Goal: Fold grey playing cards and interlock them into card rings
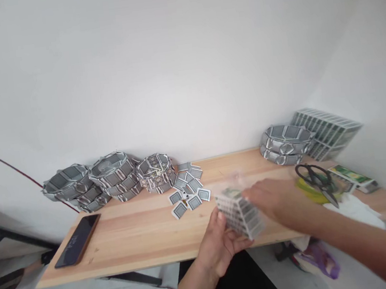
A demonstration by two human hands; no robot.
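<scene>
Patterned block [239, 214] blurs in curled left fingers [239, 245]; whether right fingers [255, 195] pinch it, I cannot tell.

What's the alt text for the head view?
A person's left hand holds a boxy patterned pack, blurred, at a wooden table, right hand at its top. Behind, rings of folded playing cards line the wall, with loose cards; smartphone left, scissors right.

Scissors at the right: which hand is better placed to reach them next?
Probably the right hand: it is nearer the scissors, at the box's upper edge, while the left hand supports the box from below.
</scene>
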